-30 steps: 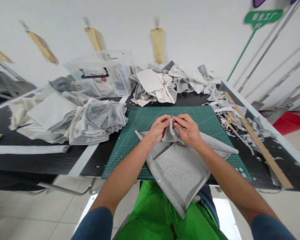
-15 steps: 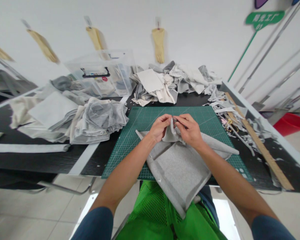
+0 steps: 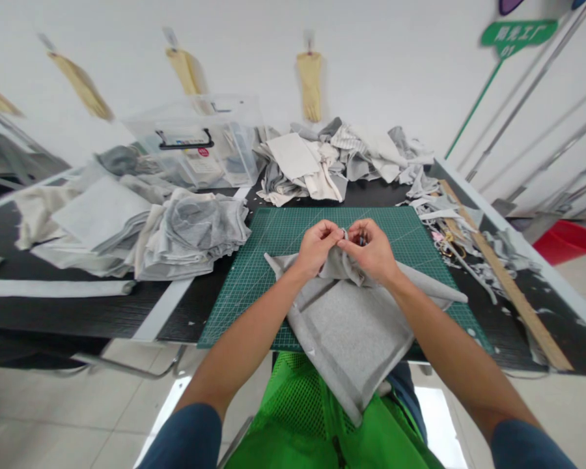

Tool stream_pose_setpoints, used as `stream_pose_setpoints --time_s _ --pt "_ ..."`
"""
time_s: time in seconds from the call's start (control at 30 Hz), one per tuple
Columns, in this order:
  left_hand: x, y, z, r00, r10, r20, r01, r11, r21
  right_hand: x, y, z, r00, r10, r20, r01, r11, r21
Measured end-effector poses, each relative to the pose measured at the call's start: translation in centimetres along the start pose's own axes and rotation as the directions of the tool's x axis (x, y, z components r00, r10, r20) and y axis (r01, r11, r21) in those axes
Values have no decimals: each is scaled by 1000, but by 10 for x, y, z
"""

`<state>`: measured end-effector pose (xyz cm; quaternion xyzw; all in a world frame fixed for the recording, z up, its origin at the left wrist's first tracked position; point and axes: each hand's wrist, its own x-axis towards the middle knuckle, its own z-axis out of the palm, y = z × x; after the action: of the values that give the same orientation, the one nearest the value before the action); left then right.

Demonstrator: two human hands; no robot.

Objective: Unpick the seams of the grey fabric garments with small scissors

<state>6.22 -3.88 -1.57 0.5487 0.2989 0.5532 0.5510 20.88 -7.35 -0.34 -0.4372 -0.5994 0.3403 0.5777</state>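
Observation:
A grey piece of fabric [image 3: 354,326] lies over the green cutting mat [image 3: 254,260], its near corner hanging past the table edge onto a green mesh garment [image 3: 297,397]. My left hand [image 3: 318,244] pinches the gathered far part of the fabric between thumb and fingers. Right beside it, my right hand [image 3: 370,247] is closed on the same gathered edge, fingers curled. Something small and dark shows within the right hand's fingers, too small to name. The fingertips of both hands nearly touch, hiding the pinched edge.
Stacked grey and cream fabric pieces [image 3: 190,234] lie to the left, before a clear plastic box [image 3: 200,143]. More fabric [image 3: 293,159] is heaped behind the mat. On the right are scraps, a wooden ruler [image 3: 510,280] and a red bucket [image 3: 569,241]. Yellow gloves [image 3: 309,85] hang on the wall.
Both hands have turned slightly while pinching the fabric edge, and the raised fold between them is now bunched lower. The rest of the fabric stays in place.

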Motion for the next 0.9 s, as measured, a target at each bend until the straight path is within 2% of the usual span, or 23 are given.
stream_pose_setpoints --time_s 0.2,0.43,0.67,0.77,0.9 --pt "0 4 1 996 -86 -6 84 986 -142 2 9 -7 995 99 -15 -95 980 175" --pt "0 5 1 991 -132 -21 126 972 -197 2 8 -8 990 137 21 -138 962 235" --pt "0 6 1 989 -146 -26 141 980 -139 2 8 -9 990 132 46 -138 972 190" --pt "-2 7 0 991 -125 39 129 984 -123 2 6 -9 989 134 61 -143 974 178" --pt "-3 8 0 992 -75 104 79 996 -29 0 5 -8 988 128 81 -145 958 247"
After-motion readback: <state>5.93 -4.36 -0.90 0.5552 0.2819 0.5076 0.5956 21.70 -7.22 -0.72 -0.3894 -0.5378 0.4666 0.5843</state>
